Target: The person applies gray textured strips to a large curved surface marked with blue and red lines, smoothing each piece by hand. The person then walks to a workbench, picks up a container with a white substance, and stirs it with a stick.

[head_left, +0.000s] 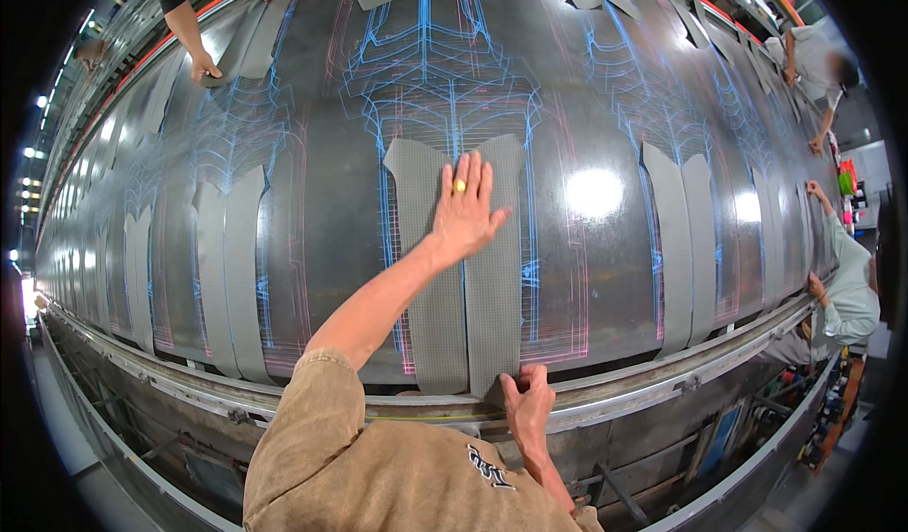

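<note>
Two long grey textured panels (430, 305) lie side by side on the dark table, over blue and pink drawn lines. My left hand (469, 203) rests flat near their upper part, fingers apart, with a yellow band on one finger. At the lower corner of the right-hand panel (493, 314), my right hand (527, 400) is closed with thumb and curled fingers pinching the edge near the table's front.
Similar panel pairs (227, 286) (676, 267) lie either side. A metal rail (605, 385) runs along the near edge. A dark-sleeved co-worker's hands (203, 64) touch panels at the far left; two co-workers (813, 69) (846, 286) work at the right.
</note>
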`<state>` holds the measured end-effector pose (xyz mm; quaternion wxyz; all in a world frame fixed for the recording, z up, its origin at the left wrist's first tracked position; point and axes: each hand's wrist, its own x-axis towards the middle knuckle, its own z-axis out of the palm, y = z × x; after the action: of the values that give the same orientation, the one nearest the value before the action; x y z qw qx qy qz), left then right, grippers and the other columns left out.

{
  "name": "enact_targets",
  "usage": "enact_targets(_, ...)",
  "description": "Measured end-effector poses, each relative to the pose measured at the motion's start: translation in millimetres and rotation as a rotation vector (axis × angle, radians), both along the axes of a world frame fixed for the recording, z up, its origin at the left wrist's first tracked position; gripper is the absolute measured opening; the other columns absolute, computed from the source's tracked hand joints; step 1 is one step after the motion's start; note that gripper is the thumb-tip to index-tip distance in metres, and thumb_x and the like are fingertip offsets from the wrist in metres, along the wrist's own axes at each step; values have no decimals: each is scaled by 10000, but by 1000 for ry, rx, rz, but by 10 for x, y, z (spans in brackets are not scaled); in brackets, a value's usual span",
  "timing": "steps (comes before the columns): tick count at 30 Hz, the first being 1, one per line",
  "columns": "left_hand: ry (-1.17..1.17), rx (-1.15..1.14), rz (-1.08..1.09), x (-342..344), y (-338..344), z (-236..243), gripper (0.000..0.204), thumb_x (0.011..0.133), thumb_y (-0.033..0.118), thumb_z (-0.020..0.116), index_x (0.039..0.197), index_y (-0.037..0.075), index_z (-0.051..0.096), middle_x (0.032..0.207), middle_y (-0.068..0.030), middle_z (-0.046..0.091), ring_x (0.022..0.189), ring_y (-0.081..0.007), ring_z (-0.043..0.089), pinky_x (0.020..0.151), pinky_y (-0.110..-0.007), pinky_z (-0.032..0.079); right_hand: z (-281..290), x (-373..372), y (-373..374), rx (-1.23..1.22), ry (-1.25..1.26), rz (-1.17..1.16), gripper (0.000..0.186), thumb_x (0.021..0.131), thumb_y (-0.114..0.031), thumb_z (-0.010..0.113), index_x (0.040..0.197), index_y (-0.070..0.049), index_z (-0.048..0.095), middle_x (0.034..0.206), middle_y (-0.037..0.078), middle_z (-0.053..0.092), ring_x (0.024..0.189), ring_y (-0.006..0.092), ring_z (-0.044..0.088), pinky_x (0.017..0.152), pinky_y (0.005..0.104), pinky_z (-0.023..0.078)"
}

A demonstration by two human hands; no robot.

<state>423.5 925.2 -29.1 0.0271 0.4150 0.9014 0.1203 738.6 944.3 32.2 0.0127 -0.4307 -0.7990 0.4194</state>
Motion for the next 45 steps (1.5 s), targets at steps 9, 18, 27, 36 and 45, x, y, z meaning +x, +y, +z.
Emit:
enact_targets(9, -71, -99, -363, 750, -351, 118, 810, 1004, 573, 263, 1524, -36, 142, 1600, -246, 46, 1499, -360, 9, 1208, -526, 44, -113, 144, 21, 450, -33, 202, 377, 691, -269, 855, 810, -35, 585, 765, 109, 599, 812, 310, 537, 835, 426, 375)
enact_targets(18, 41, -159, -35, -305, -314, 74, 805, 1001, 585, 241, 1541, 3, 112, 1619, -177, 78, 1507, -306, 33, 1211, -509, 38, -224, 233, 91, 433, 114, 230, 375, 717, -305, 837, 773, -42, 576, 757, 110, 593, 773, 316, 552, 812, 412, 408)
enact_targets(27, 103, -299, 137, -1140, -840, 66, 757, 1006, 581, 217, 1554, 64, 138, 1632, -103, 99, 1508, -292, 51, 1201, -554, 39, -196, 202, 100, 422, 139, 238, 368, 718, -284, 838, 785, -54, 558, 737, 97, 581, 773, 307, 554, 816, 423, 401)
enact_targets(36, 25, -108, -322, -180, 38, 20, 737, 1011, 531, 277, 1541, 32, 158, 1619, -157, 109, 1504, -299, 74, 1218, -507, 72, -231, 253, 99, 404, 125, 230, 404, 735, -354, 818, 774, -50, 554, 729, 111, 577, 764, 320, 555, 796, 421, 405)
enact_targets(45, 9, -87, -90, -406, 543, 23, 699, 1029, 506, 222, 1542, 33, 163, 1624, -131, 115, 1502, -302, 90, 1214, -517, 84, -269, 285, 109, 447, 149, 218, 409, 728, -348, 822, 784, -53, 545, 747, 108, 580, 750, 331, 555, 775, 421, 416)
